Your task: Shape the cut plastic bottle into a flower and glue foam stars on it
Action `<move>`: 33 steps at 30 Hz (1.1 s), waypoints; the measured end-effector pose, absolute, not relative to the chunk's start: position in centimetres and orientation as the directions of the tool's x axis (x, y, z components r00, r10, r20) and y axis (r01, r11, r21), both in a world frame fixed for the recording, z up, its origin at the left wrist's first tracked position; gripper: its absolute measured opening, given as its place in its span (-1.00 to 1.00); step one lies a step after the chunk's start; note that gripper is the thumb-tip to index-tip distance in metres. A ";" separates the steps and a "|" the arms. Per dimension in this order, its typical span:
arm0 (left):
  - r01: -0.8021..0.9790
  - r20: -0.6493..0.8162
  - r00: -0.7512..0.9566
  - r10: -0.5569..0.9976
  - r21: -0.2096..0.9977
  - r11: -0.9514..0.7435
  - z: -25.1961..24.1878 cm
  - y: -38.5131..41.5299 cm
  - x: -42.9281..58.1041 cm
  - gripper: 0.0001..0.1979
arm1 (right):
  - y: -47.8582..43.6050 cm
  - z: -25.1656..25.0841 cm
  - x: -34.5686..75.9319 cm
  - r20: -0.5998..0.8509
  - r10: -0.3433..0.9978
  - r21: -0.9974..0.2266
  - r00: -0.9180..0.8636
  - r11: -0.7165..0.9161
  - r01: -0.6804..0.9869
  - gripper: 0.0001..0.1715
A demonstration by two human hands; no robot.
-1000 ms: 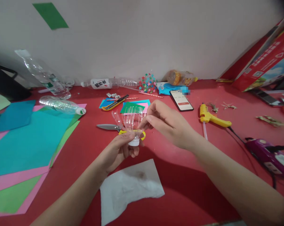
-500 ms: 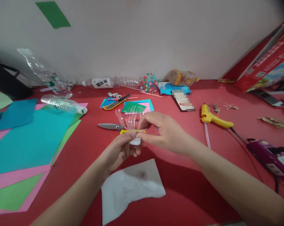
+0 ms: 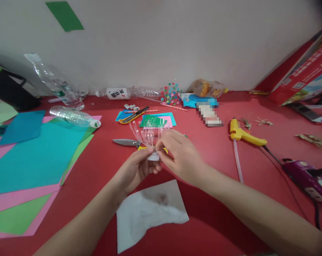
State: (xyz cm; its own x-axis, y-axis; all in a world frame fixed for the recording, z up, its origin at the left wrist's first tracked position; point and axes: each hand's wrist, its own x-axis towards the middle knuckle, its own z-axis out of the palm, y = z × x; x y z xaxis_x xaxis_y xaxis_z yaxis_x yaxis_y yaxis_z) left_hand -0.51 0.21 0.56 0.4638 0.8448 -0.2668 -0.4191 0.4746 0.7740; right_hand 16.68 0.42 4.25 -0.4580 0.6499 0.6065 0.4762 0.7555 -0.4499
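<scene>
My left hand (image 3: 139, 165) is closed around the neck of a cut clear plastic bottle top (image 3: 149, 137), its white cap (image 3: 153, 156) toward me. Thin curved strips fan out from it, away from me. My right hand (image 3: 179, 154) has its thumb and fingers pinched together at the neck, near the base of the strips; whether it grips the plastic or something small there is hidden. Behind the hands lies a pair of scissors (image 3: 126, 142) with yellow handles, partly covered. Below them a white paper sheet (image 3: 152, 209) rests on the red table.
A yellow glue gun (image 3: 243, 134) lies right, near a purple power strip (image 3: 307, 177). Coloured sheets (image 3: 40, 153) and a clear bottle (image 3: 70, 116) spread left. A utility knife (image 3: 134, 115), small papers, a labelled bottle (image 3: 118, 93) and a blue packet (image 3: 190, 101) lie toward the wall.
My right hand has turned and dropped slightly, its fingers now bunched closer at the bottle neck. The left hand keeps its hold. The whole view has shifted a little.
</scene>
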 end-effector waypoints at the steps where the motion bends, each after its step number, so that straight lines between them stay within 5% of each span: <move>1: -0.433 -0.263 0.464 0.846 0.766 0.475 0.6 0.2 -0.5 -0.78 | 0.3 4.0 16.6 0.621 0.632 -0.428 -0.463 0.769 0.475 -0.78; 6: -0.437 -0.286 0.457 0.842 0.753 0.492 0.6 0.3 -0.4 -0.79 | 0.0 3.0 16.1 0.609 0.644 -0.433 -0.463 0.759 0.486 -0.77; 17: -0.374 -0.229 0.460 0.858 0.827 0.421 1.1 0.1 -0.4 -0.79 | 0.6 4.8 17.0 0.482 0.813 -0.699 -0.326 0.581 0.417 -0.88; 27: -0.238 -0.233 0.354 0.906 0.914 0.328 0.9 0.3 -0.5 -0.74 | 0.3 3.9 16.5 0.610 0.655 -0.468 -0.445 0.752 0.465 -0.87; 33: -0.238 -0.236 0.331 0.914 0.916 0.323 0.8 0.4 -0.4 -0.77 | 0.3 4.7 17.2 0.598 0.658 -0.520 -0.457 0.753 0.403 -0.80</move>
State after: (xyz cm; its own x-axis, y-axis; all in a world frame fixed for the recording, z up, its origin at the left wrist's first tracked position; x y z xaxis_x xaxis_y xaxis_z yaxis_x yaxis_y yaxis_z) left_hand -0.36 0.45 0.81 0.3308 0.9136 -0.2364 -0.2380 0.3231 0.9159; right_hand 17.22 0.25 4.68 -0.4569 0.6583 0.5982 0.4033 0.7527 -0.5204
